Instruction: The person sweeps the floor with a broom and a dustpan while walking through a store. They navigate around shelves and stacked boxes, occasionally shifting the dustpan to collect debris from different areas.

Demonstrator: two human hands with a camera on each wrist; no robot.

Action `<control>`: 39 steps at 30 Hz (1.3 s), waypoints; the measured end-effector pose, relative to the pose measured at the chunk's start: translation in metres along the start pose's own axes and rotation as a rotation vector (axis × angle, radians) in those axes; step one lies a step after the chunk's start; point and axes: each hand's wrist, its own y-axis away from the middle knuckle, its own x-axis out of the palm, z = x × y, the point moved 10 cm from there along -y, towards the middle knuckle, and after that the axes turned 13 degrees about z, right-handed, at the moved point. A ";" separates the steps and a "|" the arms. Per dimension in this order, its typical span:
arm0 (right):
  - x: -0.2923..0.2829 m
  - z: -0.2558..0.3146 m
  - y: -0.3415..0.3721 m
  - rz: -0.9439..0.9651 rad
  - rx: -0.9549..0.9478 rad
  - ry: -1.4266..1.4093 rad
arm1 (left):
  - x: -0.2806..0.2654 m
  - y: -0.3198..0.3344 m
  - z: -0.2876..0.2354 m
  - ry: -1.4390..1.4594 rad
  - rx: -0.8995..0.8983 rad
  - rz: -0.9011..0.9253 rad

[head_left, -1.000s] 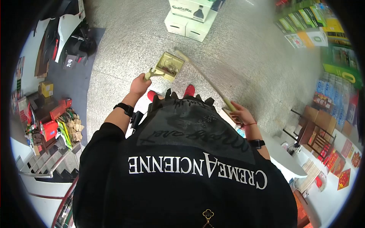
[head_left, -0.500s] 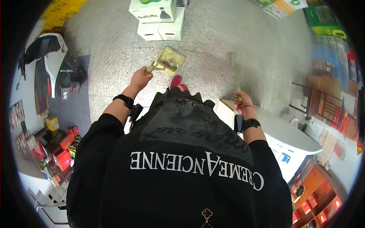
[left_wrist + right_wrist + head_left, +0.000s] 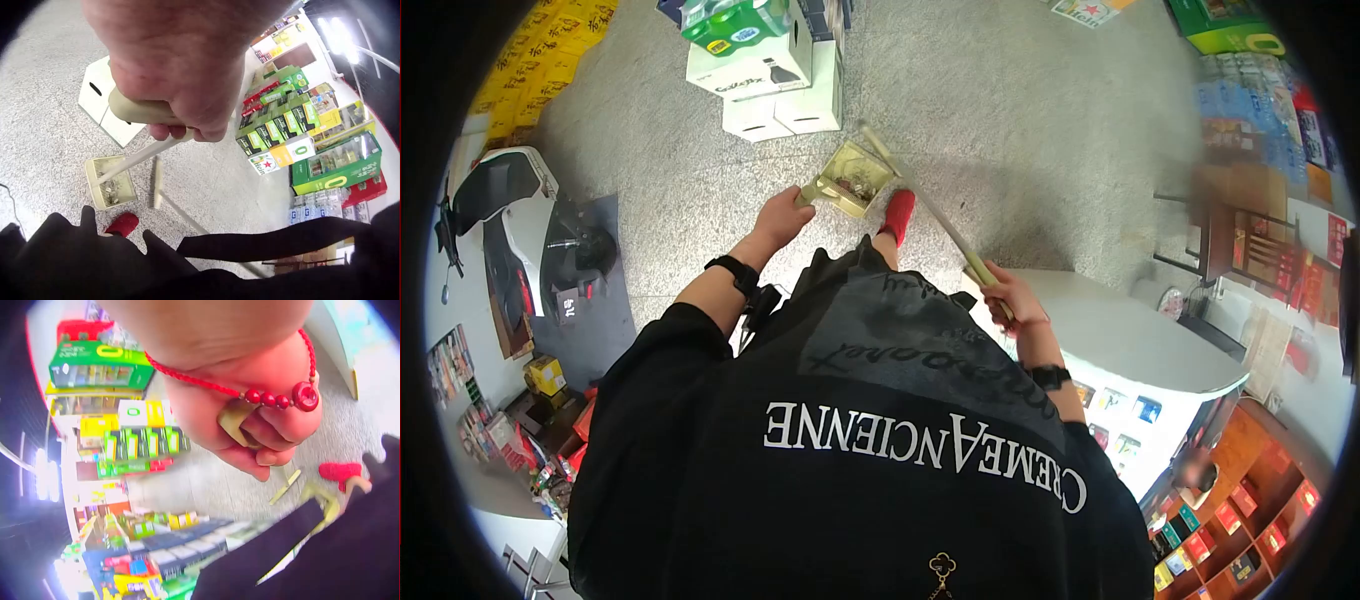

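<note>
A curved, grey-topped white counter (image 3: 1120, 325) stands right; a white-and-black scooter (image 3: 530, 222), well left. Stacked white cardboard cartons (image 3: 812, 110) obstruct the floor ahead. The right hand (image 3: 1015, 300) grips a long-handled pale broom (image 3: 940, 219), its head just beside the square pale-yellow dustpan (image 3: 848, 165). The left hand (image 3: 782, 220) grips the dustpan's handle. Between cartons and red shoe (image 3: 899, 212), the dustpan contains debris (image 3: 860, 188).
</note>
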 end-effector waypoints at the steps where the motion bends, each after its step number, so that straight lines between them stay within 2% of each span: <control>1: -0.011 0.006 0.007 0.003 -0.041 -0.099 | -0.004 -0.001 -0.012 -0.011 0.031 0.002; 2: -0.026 0.006 0.011 0.002 -0.037 -0.097 | -0.006 -0.004 -0.020 -0.021 0.057 0.011; 4: -0.073 0.009 0.021 -0.152 -0.064 -0.205 | -0.009 -0.013 -0.028 0.002 0.052 0.022; 5: -0.087 0.016 0.021 -0.151 -0.062 -0.206 | -0.011 -0.017 -0.034 0.020 0.053 0.029; 7: -0.129 0.043 0.032 -0.385 -0.087 -0.222 | -0.013 -0.026 -0.049 0.019 0.047 0.040; 11: -0.194 0.075 -0.001 -0.395 -0.116 -0.421 | -0.013 -0.057 -0.071 -0.004 0.015 0.069; 14: -0.223 0.073 -0.037 -0.352 -0.045 -0.705 | -0.018 -0.078 -0.096 -0.007 0.036 0.080; 18: -0.190 0.088 -0.046 -0.330 -0.020 -0.634 | -0.015 -0.110 -0.119 -0.039 0.082 0.089; 20: -0.158 0.111 -0.040 -0.270 0.059 -0.208 | -0.014 -0.120 -0.132 -0.032 0.096 0.102; 21: -0.156 0.113 -0.039 -0.274 0.051 -0.214 | -0.012 -0.126 -0.142 -0.022 0.110 0.110; 23: -0.141 0.113 -0.045 -0.110 0.114 -0.080 | -0.010 -0.139 -0.156 -0.050 0.100 0.110; 30: -0.132 0.159 -0.010 -0.045 0.062 -0.005 | -0.005 -0.169 -0.207 -0.120 0.177 0.132; 33: -0.166 0.170 0.014 -0.136 0.038 -0.013 | -0.007 -0.181 -0.215 -0.125 0.171 0.122; 35: -0.200 0.180 0.021 -0.104 -0.010 -0.080 | -0.012 -0.187 -0.222 -0.111 0.169 0.074; 37: -0.256 0.197 0.030 -0.279 -0.054 -0.063 | -0.012 -0.197 -0.227 -0.127 0.163 0.049; 39: -0.302 0.218 0.027 -0.331 -0.091 -0.083 | -0.013 -0.201 -0.235 -0.078 0.124 0.008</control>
